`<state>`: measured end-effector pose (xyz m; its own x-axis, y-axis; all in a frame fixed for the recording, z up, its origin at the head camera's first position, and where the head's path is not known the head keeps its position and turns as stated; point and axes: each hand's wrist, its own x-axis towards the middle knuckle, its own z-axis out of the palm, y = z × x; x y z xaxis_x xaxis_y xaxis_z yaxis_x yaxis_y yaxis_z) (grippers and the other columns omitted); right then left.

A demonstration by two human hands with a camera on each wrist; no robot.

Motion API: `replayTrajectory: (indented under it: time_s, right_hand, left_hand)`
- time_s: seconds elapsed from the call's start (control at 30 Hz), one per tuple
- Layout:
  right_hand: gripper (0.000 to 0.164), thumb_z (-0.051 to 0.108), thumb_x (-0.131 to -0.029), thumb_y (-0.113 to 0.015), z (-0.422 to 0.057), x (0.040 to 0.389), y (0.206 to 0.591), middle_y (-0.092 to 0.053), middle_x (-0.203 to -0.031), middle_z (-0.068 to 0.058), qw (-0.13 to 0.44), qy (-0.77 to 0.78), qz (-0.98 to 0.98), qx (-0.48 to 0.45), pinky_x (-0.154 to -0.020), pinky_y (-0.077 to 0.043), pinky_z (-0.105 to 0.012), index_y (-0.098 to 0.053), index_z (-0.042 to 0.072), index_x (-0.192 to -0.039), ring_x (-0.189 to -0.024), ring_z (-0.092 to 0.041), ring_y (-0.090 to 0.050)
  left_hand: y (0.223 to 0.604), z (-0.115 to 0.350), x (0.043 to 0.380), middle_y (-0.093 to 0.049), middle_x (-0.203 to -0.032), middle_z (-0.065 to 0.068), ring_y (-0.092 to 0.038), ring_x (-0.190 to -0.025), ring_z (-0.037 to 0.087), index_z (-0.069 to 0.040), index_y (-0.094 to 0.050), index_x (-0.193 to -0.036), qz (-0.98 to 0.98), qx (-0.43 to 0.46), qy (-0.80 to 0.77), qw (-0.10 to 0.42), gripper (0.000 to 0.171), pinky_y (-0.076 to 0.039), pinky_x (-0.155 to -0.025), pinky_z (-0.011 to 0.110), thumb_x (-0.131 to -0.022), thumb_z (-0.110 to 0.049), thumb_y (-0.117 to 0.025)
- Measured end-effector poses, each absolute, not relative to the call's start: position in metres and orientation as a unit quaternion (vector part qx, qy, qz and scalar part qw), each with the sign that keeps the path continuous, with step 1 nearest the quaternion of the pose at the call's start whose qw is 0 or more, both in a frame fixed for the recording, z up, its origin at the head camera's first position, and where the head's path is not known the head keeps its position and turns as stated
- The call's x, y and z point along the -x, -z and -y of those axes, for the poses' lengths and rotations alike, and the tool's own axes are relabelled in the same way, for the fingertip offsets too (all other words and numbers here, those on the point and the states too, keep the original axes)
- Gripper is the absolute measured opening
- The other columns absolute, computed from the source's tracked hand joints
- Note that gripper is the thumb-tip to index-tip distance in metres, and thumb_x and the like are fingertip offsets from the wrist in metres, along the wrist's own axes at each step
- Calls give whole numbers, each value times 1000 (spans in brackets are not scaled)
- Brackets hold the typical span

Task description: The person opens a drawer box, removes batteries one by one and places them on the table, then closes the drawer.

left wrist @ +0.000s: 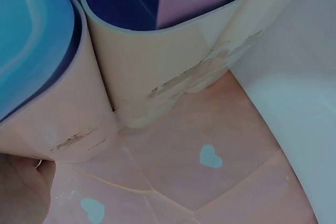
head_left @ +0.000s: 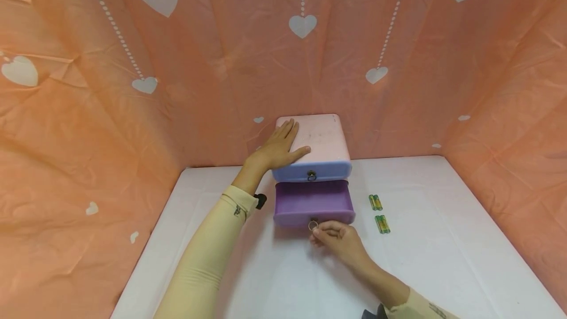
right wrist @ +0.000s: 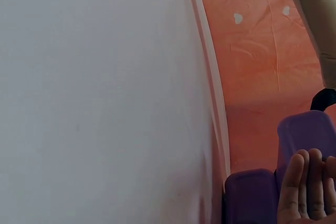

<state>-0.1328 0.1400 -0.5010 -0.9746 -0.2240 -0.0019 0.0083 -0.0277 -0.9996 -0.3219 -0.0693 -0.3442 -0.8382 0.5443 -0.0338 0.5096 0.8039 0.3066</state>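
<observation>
A small chest of drawers (head_left: pixel 325 137) with a pink top stands at the back of the table. Its blue upper drawer (head_left: pixel 288 172) is closed and has a ring handle. Below, the purple drawer (head_left: pixel 290 219) is pulled out, and no contents show inside it. My left hand (head_left: pixel 279 146) rests flat on the chest's top with its fingers spread; only a part of that hand (left wrist: pixel 23 190) shows in the left wrist view. With thumb and fingertips, my right hand (head_left: pixel 341 242) pinches the ring handle (head_left: pixel 313 225) of the purple drawer. Its fingers (right wrist: pixel 315 182) show beside the purple fronts in the right wrist view.
Two pairs of green and gold batteries, a rear pair (head_left: pixel 375 203) and a front pair (head_left: pixel 382 224), lie to the right of the chest. A white cloth (head_left: pixel 443 240) covers the table. An orange curtain with hearts (head_left: pixel 248 63) encloses the back and sides.
</observation>
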Motion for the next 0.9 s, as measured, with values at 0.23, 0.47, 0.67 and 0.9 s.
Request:
replayTrajectory:
  time_s: [0.23,0.47,0.67,0.9]
  right_hand:
    - [29,12,-102,-75,-139,142,499,-80,-104,-23,74,711,-695,77,-84,-66,-36,-69,-14,-116,-88,-19,-81]
    - [28,10,-104,-73,-137,151,497,-80,-104,-24,65,706,-700,84,-83,-66,-39,-70,-15,-115,-89,-24,-81]
    - [28,11,-103,-74,-135,161,496,-79,-105,-25,66,706,-701,70,-83,-66,-39,-70,-14,-115,-89,-23,-81]
    - [27,10,-104,-73,-134,173,498,-79,-106,-24,65,713,-696,57,-87,-65,-42,-70,-14,-115,-91,-23,-81]
  left_hand:
    - [345,69,323,8,-181,8,8,-167,22,-11,2,-173,-948,-276,-144,61,96,1,-135,43,-108,-68,-40]
    - [346,69,324,7,-181,8,8,-167,22,-11,2,-173,-949,-274,-145,60,97,1,-135,43,-108,-69,-41]
    - [347,69,326,8,-181,8,8,-167,22,-11,2,-173,-949,-275,-143,59,97,1,-135,43,-108,-69,-40]
    - [346,68,326,9,-181,7,10,-167,21,-11,2,-173,-950,-271,-143,60,97,1,-135,43,-108,-70,-40]
